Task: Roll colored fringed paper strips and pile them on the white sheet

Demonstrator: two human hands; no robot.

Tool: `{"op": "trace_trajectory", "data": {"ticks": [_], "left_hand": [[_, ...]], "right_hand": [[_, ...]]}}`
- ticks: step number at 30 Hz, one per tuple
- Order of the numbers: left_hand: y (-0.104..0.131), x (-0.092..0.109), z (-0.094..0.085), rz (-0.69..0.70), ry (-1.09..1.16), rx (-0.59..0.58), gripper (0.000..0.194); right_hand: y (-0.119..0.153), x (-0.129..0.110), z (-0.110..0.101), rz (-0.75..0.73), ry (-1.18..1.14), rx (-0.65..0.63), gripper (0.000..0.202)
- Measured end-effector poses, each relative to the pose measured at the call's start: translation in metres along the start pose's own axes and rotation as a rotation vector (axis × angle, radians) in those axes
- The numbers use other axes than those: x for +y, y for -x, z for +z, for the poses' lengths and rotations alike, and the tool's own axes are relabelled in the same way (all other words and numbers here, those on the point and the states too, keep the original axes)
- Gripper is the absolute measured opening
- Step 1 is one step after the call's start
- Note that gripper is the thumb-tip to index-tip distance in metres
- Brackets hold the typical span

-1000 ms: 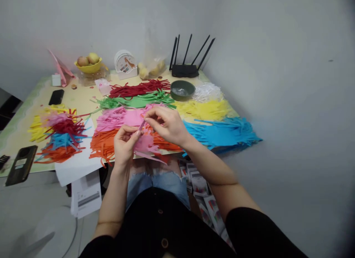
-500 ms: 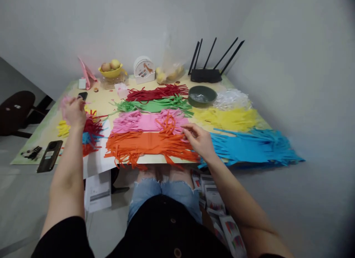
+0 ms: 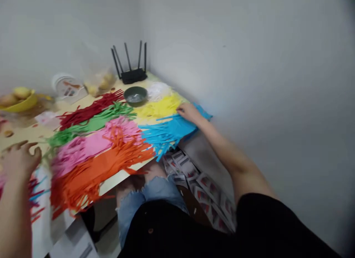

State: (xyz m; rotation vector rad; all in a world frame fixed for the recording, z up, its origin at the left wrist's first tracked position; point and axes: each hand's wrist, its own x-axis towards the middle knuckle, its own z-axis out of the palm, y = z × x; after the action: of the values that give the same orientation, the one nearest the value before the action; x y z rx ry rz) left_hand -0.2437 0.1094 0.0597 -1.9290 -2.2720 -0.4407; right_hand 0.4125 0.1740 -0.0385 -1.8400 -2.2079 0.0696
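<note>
My right hand (image 3: 188, 113) reaches over the far right of the table, where the fringed yellow strips (image 3: 159, 107) meet the fringed blue strips (image 3: 173, 127). Its fingers are curled together at the edge of the yellow pile; whatever is between them is too blurred to make out. Over at the left edge of the view, my left hand (image 3: 20, 158) is raised with its fingers spread and nothing in them. Beneath it lies a mixed bunch of fringed strips (image 3: 34, 193), partly hidden. Between the hands lie fringed orange (image 3: 102, 168), pink (image 3: 95, 142), green (image 3: 94, 124) and red (image 3: 91, 108) piles.
Behind the piles stand a dark green bowl (image 3: 135, 97), white shreds (image 3: 158, 91), a black router (image 3: 134, 76) with upright antennas, a white holder (image 3: 69, 89) and a yellow fruit bowl (image 3: 20, 104). A wall (image 3: 249, 84) borders the table's right side. Printed packets (image 3: 205, 191) lie below.
The view has swung to the right. My right hand has moved from the orange and pink piles to the yellow and blue ones. The pink strips in my left hand have been let go.
</note>
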Motion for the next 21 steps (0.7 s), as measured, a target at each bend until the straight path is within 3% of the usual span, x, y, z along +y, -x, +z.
{"op": "trace_trajectory", "data": {"ticks": [1,3,8,10,12,14,16,21], "left_hand": [[-0.007,0.029,0.002,0.101,0.074,0.135,0.030],[-0.012,0.100,0.012,0.331,0.241,0.179,0.027],[0.000,0.300,0.066,0.699,0.419,-0.104,0.024],[0.002,0.367,0.096,0.749,0.377,-0.282,0.028],[0.001,0.420,0.125,0.771,0.350,-0.361,0.030],[-0.002,0.457,0.151,0.765,0.319,-0.404,0.033],[-0.007,0.479,0.172,0.729,0.280,-0.429,0.034],[-0.021,0.492,0.199,0.599,0.226,-0.448,0.032]], "right_hand": [[-0.010,0.009,0.001,-0.019,0.016,-0.051,0.030],[-0.026,0.019,0.007,-0.069,0.043,-0.134,0.032],[-0.053,0.017,0.023,-0.194,0.101,-0.229,0.035],[-0.061,0.017,0.025,-0.214,0.129,-0.255,0.034],[-0.066,0.020,0.025,-0.213,0.162,-0.281,0.033],[-0.070,0.025,0.024,-0.205,0.189,-0.295,0.033],[-0.073,0.030,0.024,-0.196,0.203,-0.294,0.032],[-0.076,0.041,0.025,-0.164,0.185,-0.270,0.028]]}}
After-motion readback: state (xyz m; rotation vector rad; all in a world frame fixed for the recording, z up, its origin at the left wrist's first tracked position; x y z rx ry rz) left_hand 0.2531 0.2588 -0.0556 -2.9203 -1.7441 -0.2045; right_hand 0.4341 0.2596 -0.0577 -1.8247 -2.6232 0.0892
